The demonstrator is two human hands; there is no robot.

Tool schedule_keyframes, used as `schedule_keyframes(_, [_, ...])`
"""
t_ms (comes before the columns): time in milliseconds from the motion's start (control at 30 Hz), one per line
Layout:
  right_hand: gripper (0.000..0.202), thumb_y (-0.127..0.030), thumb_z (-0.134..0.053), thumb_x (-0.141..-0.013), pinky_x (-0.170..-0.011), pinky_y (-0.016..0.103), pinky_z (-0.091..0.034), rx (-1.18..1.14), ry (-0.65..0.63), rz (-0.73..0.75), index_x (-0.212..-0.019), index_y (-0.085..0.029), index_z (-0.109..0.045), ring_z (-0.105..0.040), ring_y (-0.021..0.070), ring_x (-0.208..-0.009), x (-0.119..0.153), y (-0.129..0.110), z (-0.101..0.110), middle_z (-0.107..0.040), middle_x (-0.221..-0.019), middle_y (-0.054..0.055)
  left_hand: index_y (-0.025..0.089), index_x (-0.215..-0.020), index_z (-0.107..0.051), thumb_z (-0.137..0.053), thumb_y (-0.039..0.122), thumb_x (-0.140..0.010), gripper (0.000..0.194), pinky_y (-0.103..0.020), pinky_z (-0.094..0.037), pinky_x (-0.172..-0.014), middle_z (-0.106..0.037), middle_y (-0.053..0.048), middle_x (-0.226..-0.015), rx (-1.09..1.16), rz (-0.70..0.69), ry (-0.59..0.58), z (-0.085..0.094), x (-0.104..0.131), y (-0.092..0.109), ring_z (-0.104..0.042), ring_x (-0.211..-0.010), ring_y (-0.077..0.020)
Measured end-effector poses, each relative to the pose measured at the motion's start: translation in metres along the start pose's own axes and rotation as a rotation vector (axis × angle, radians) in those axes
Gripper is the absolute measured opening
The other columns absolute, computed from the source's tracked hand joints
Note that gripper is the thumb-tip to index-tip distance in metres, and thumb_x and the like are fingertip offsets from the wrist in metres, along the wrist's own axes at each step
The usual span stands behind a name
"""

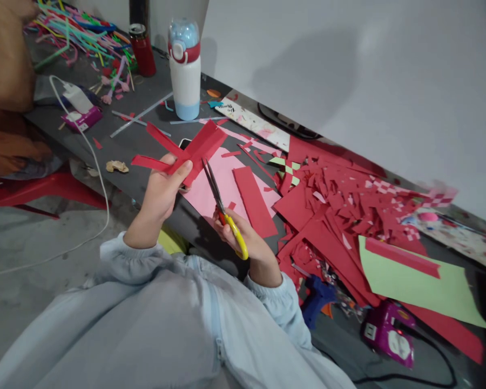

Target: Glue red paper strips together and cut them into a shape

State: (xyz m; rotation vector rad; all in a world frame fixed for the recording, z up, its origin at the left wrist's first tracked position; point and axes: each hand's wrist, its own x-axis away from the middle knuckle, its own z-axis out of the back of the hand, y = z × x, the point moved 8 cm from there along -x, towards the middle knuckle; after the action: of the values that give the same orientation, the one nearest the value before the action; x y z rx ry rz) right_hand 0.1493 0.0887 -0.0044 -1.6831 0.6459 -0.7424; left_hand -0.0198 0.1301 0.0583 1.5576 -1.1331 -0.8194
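Observation:
My left hand pinches a red paper piece cut into strips that fan out to the left, thumb on top. In my right hand is a pair of scissors with yellow handles, its dark blades pointing up towards the lower right edge of the red paper. The blades look nearly closed; whether they touch the paper I cannot tell. Below the hands lies a pink sheet with a red paper strip on it. A phone-like object is mostly hidden behind the red paper.
A white bottle and a red can stand at the back. Red scraps heap at the right, near a green sheet, a blue glue gun and a purple box. Another person's arm rests at left.

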Motion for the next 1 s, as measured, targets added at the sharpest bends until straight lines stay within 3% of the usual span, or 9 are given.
schedule_keyframes(300, [0.050,-0.067,-0.061,-0.084,-0.053,0.025,-0.031,0.021,-0.030,0.059,-0.103,-0.022,-0.050,-0.036,0.0109,-0.064,0.000,-0.002,-0.001,-0.040,-0.078,-0.003,0.020,-0.069,-0.058,-0.085,0.040,-0.067,0.034,-0.018,-0.042,-0.044,-0.053,0.007,-0.056,-0.013,-0.033,-0.089,-0.007,-0.002,0.008,-0.048,-0.043,-0.0052])
schedule_keyframes(567, [0.050,-0.067,-0.061,-0.084,-0.053,0.025,-0.030,0.029,-0.004,0.042,-0.101,-0.021,-0.050,-0.037,0.0104,-0.065,0.000,-0.002,-0.001,-0.042,-0.081,-0.002,0.017,-0.066,-0.065,-0.089,0.038,-0.063,0.032,-0.017,-0.045,-0.045,-0.060,0.003,-0.057,-0.058,0.024,-0.054,-0.004,-0.002,0.006,-0.050,-0.046,-0.0051])
schedule_keyframes(800, [0.055,-0.072,-0.061,-0.080,-0.052,0.025,-0.032,0.020,0.028,0.012,-0.098,-0.022,-0.051,-0.039,0.0113,-0.064,-0.001,0.002,0.001,-0.044,-0.079,-0.001,0.015,-0.063,-0.070,-0.087,0.045,-0.064,0.034,-0.016,-0.042,-0.044,-0.061,0.001,-0.055,-0.134,0.008,-0.137,-0.010,-0.003,0.002,-0.052,-0.047,-0.0060])
schedule_keyframes(1000, [0.056,-0.074,-0.060,-0.079,-0.048,0.024,-0.028,-0.028,0.005,-0.018,-0.097,-0.022,-0.052,-0.035,0.0095,-0.058,-0.001,0.004,-0.002,-0.041,-0.074,-0.003,0.017,-0.060,-0.068,-0.086,0.050,-0.065,0.038,-0.019,-0.048,-0.048,-0.061,0.001,-0.055,-0.177,0.001,-0.136,-0.015,-0.001,0.002,-0.053,-0.048,-0.0077])
